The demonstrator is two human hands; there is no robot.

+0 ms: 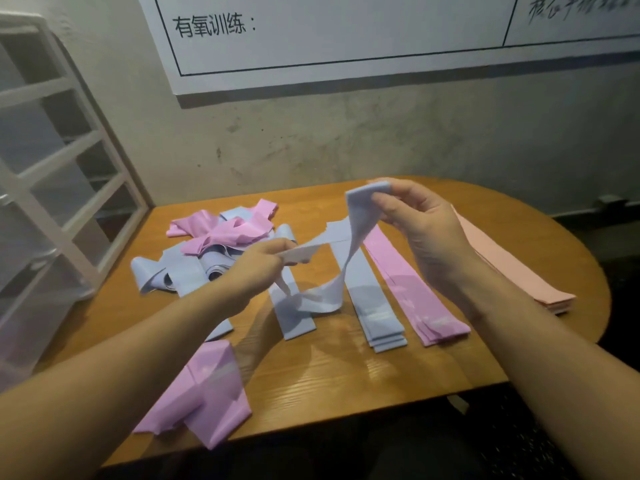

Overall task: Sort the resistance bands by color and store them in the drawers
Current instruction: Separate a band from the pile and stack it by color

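Note:
A light blue resistance band [341, 282] hangs twisted above the wooden table [346, 382]. My right hand [419, 223] pinches its upper folded end. My left hand [258, 263] grips its other end lower down. Under it lie a flat stack of blue bands [379, 317], a stack of purple-pink bands [415, 299] and a stack of peach bands [519, 271]. A tangled heap of pink and blue bands [214, 244] sits at the back left. One crumpled pink band [207, 396] lies at the front edge.
A white frame with translucent drawers [52, 188] stands left of the table against the wall. A whiteboard [346, 39] hangs on the wall behind. The table's right end is rounded, with dark floor beyond.

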